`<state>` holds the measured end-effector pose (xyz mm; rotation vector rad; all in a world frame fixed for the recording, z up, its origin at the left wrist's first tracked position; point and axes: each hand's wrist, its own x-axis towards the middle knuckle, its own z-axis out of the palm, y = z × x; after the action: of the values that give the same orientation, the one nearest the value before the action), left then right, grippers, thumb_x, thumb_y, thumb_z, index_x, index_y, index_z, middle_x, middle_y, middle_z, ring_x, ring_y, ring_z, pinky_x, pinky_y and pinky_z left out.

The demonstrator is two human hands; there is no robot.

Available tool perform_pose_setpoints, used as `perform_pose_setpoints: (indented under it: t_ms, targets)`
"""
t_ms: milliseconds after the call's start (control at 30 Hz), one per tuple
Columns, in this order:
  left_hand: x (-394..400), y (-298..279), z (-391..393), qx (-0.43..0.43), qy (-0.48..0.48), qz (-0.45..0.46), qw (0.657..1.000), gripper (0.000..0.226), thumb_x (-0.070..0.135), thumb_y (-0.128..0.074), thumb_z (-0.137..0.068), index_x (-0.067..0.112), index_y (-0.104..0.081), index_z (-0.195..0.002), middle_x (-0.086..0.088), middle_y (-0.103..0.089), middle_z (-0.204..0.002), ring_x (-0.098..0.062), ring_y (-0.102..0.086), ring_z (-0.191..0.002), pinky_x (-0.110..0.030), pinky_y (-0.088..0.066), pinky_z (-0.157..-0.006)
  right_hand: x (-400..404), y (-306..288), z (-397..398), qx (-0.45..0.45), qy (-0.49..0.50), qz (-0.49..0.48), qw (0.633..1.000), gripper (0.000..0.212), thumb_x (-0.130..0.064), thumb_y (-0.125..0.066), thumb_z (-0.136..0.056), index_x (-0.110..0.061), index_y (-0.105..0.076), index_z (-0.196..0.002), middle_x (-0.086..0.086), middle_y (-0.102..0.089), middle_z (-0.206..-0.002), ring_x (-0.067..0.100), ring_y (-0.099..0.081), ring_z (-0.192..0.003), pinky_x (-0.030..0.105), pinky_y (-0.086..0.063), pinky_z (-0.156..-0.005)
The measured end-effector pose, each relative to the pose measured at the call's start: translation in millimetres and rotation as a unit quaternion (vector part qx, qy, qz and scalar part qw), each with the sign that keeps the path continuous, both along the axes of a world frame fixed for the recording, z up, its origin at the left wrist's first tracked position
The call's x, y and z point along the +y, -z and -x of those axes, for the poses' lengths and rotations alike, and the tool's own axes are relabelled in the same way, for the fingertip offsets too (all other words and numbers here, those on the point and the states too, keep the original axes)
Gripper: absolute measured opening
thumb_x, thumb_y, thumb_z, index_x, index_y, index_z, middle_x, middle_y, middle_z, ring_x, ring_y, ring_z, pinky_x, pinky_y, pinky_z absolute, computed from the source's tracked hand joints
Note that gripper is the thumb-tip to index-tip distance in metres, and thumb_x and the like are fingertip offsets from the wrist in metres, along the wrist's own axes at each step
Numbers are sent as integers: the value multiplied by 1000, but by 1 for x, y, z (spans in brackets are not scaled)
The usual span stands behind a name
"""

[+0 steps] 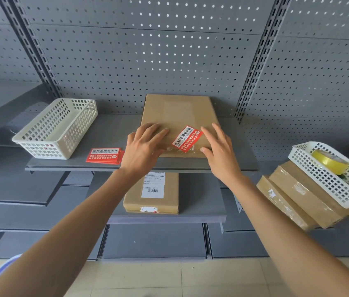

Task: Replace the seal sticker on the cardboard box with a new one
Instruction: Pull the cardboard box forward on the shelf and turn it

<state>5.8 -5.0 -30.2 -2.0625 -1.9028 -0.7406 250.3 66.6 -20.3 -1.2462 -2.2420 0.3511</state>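
Grey pegboard wall (pixel 169 50); grey metal shelves (pixel 83 163); pale tiled floor (pixel 148 277).

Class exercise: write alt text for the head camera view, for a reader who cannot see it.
Two bare hands rest flat on a cardboard box lying on a grey shelf, the left hand and right hand either side of a red seal sticker near its front edge. Spare red stickers and an empty white basket sit to the left.
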Motion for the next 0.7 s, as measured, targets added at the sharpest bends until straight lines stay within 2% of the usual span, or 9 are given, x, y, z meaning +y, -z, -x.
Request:
perform_pose_setpoints:
  t_ms: [167, 300, 467, 700]
  targets:
    - [2, -8, 6, -8, 30, -52, 998, 60, 29, -73, -87, 22, -53, -144, -6, -55, -145, -31, -45, -135, -53, -44, -97, -3, -12, -2, 26, 12, -8, 1000, 58, -12, -59, -99, -26, -40, -152, 5, -20, -165, 35, -28, -143, 43, -33, -114]
    - [11, -29, 11, -20, 46, -71, 996, 58, 32, -68, -90, 26, -52, -145, -7, -50, -150, -33, -46, -134, -51, -44, -97, -1, -35, 1, 48, 37, -21, 998, 55, -14, -59, -99, -27, -42, -150, 3, -20, -165, 32, -30, -145, 45, -33, -114]
    - [24, -60, 18, -49, 64, -95, 992, 44, 38, -57, -92, 30, -61, -135, -3, -50, -151, -31, -47, -129, -46, -43, -92, 5, -64, 10, 82, 48, -32, 995, 50, -14, -56, -100, -23, -45, -148, 5, -22, -163, 25, -29, -148, 45, -33, -118]
    - [39, -84, 33, -51, 81, -102, 990, 41, 38, -58, -94, 33, -62, -134, -1, -51, -150, -32, -48, -129, -49, -44, -86, 8, -88, 20, 87, 68, -36, 993, 50, -18, -53, -102, -27, -42, -150, 0, -21, -163, 18, -28, -147, 41, -33, -117]
